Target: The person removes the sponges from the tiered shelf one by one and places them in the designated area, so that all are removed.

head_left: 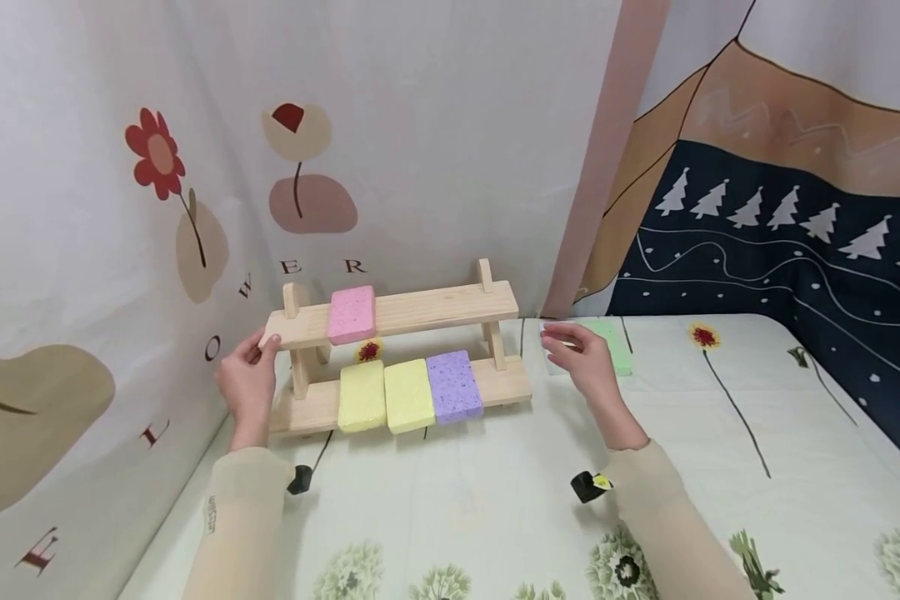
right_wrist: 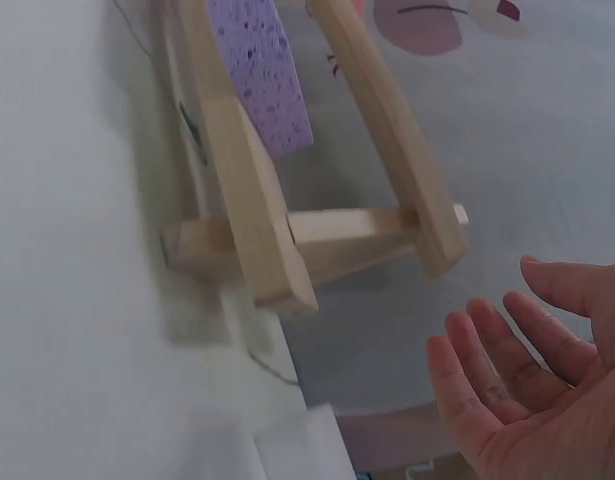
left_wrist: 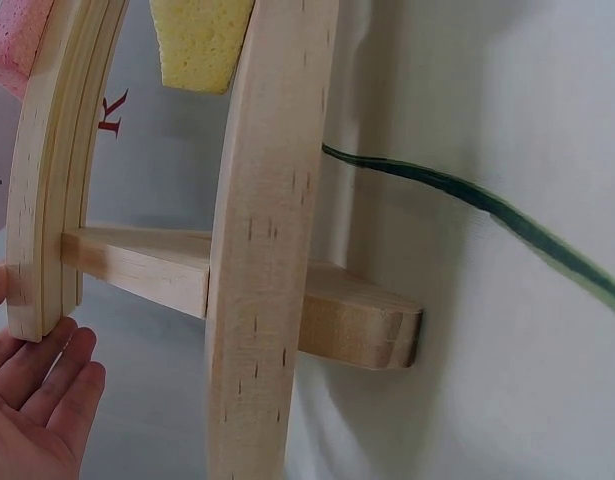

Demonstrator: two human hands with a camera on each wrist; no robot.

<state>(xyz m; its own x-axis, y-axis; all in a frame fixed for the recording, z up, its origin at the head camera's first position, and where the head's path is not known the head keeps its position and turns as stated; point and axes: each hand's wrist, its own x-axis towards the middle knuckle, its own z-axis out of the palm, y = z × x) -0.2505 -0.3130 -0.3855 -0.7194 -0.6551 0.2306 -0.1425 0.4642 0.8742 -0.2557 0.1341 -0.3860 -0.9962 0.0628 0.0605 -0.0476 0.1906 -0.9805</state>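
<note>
A two-tier wooden rack (head_left: 442,308) stands on the cloth-covered table. Its upper board carries a pink sponge (head_left: 352,314); two yellow sponges (head_left: 362,396) and a speckled purple sponge (head_left: 454,386) sit side by side along the lower board. At the upper board's left end, my left hand (head_left: 249,377) pinches the wood, thumb on one side and fingertips on the other, as the left wrist view shows. My right hand (head_left: 587,360) hovers off the rack's right end, fingers relaxed and slightly bent, holding nothing. In the right wrist view this hand (right_wrist: 537,380) is apart from the boards.
Beyond my right hand lies a light green sponge (head_left: 615,346), partly hidden by that hand, with a pale white object (right_wrist: 305,445) beside it. Printed curtains hang close behind the rack and along the left side. The tablecloth (head_left: 495,508) has flower prints.
</note>
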